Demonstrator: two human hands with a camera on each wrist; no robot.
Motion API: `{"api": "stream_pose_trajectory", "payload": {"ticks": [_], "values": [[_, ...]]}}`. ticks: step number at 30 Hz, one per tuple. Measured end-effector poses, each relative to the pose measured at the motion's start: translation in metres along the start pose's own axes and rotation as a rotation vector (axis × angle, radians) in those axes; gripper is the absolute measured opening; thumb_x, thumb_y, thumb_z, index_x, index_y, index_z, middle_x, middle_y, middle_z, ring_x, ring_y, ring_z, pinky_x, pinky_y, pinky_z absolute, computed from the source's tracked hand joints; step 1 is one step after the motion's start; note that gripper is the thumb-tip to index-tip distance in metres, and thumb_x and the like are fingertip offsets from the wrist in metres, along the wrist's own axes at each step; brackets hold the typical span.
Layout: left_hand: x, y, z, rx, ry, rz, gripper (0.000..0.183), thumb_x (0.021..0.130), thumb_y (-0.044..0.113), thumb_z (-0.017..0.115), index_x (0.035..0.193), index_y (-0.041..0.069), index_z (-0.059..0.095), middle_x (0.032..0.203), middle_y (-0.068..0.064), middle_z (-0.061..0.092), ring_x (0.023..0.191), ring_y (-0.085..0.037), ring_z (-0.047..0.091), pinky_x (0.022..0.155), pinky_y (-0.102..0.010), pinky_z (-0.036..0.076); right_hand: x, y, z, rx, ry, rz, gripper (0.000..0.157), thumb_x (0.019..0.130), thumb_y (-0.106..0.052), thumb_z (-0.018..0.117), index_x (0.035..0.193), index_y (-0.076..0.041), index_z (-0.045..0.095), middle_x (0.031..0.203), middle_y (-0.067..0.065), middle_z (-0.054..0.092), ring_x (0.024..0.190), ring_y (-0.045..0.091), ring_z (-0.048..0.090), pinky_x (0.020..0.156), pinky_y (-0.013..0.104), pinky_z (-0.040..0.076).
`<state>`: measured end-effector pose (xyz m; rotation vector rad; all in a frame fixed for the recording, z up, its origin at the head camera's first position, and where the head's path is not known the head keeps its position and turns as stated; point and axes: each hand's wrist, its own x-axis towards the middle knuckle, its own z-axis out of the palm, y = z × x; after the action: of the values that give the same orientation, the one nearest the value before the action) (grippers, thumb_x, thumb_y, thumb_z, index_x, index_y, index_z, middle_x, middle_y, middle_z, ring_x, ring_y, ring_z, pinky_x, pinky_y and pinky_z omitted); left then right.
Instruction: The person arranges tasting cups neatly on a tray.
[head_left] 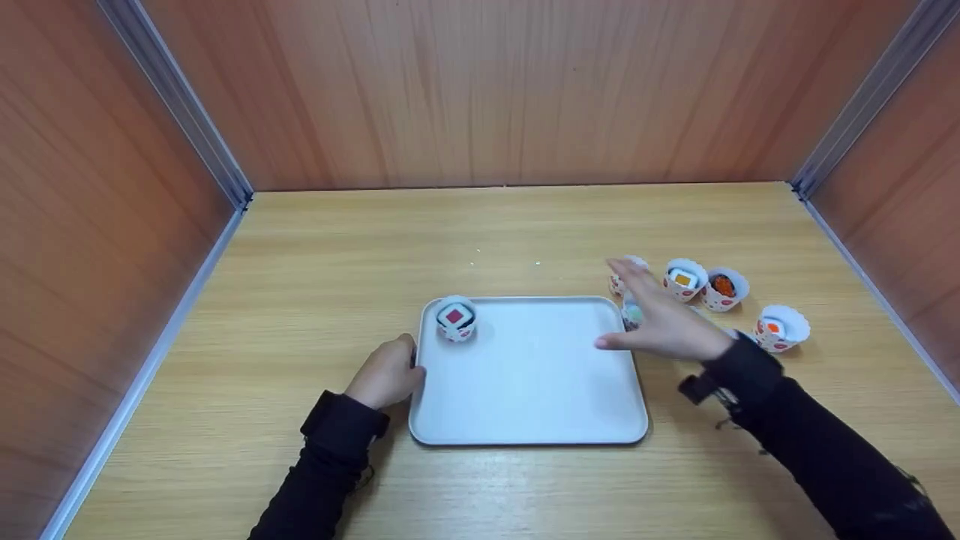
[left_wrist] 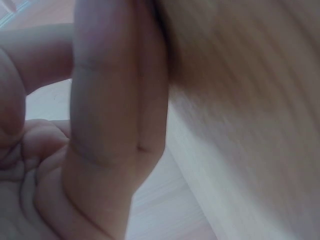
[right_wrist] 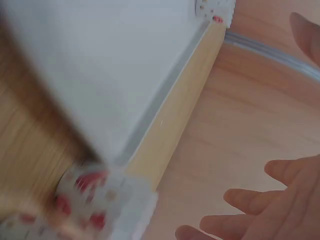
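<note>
A white rectangular tray [head_left: 536,375] lies on the table, with one paper cup [head_left: 456,319] in its far left corner; that cup holds a white piece with a red diamond. My left hand [head_left: 386,373] grips the tray's left edge, thumb at the rim and fingers curled beside it. Over the tray's right edge is my right hand [head_left: 664,319], fingers spread and holding nothing. Beneath it, partly hidden, a cup with a pale green piece [head_left: 631,313] stands by the tray's far right corner. In the right wrist view a red-patterned cup [right_wrist: 90,195] shows at the tray's corner.
Right of the tray stand more patterned cups: one with a yellow-topped piece [head_left: 682,280], one with orange-red filling [head_left: 724,289], and one with an orange-dotted white piece [head_left: 780,328]. Wooden panels [head_left: 480,90] wall the table at the back and both sides.
</note>
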<state>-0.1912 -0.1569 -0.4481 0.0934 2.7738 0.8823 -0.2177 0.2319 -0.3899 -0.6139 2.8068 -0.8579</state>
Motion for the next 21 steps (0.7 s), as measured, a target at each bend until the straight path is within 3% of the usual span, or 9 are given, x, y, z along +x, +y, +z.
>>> {"api": "stream_pose_trajectory", "payload": {"ticks": [9,13,18,21], "values": [[0.001,0.001,0.0,0.0,-0.006,-0.008,0.006,0.085,0.004,0.058,0.088,0.002,0.054,0.073,-0.006,0.053,0.062,-0.02,0.052,0.052,-0.027,0.04,-0.055,0.037,-0.024,-0.053,0.069,0.15,0.121,0.07,-0.062,0.077,0.158,-0.027,0.0,0.164,0.02,0.0,0.148,0.048,0.004,0.105,0.075,0.019],[0.0,0.002,-0.001,-0.003,-0.008,-0.012,0.006,0.085,0.004,0.058,0.089,0.001,0.054,0.074,-0.007,0.054,0.062,-0.02,0.053,0.052,-0.027,0.041,-0.075,0.047,-0.029,-0.11,0.087,0.204,0.125,0.069,-0.065,0.076,0.158,-0.023,0.001,0.162,0.026,-0.001,0.145,0.055,0.003,0.099,0.08,0.02],[0.001,0.002,-0.001,0.002,-0.012,-0.017,0.008,0.086,0.005,0.058,0.092,0.001,0.055,0.076,-0.007,0.055,0.064,-0.02,0.053,0.054,-0.027,0.041,-0.092,0.055,-0.03,-0.185,0.075,0.283,0.125,0.068,-0.07,0.074,0.158,-0.02,0.004,0.16,0.029,0.003,0.138,0.065,0.008,0.092,0.083,0.022],[0.001,0.002,-0.001,0.002,-0.016,-0.02,0.008,0.086,0.005,0.058,0.093,0.001,0.055,0.076,-0.007,0.054,0.065,-0.02,0.053,0.054,-0.028,0.041,-0.1,0.06,-0.028,-0.213,0.073,0.294,0.122,0.069,-0.069,0.073,0.158,-0.017,0.007,0.16,0.03,0.007,0.138,0.062,0.015,0.091,0.08,0.029]]}}
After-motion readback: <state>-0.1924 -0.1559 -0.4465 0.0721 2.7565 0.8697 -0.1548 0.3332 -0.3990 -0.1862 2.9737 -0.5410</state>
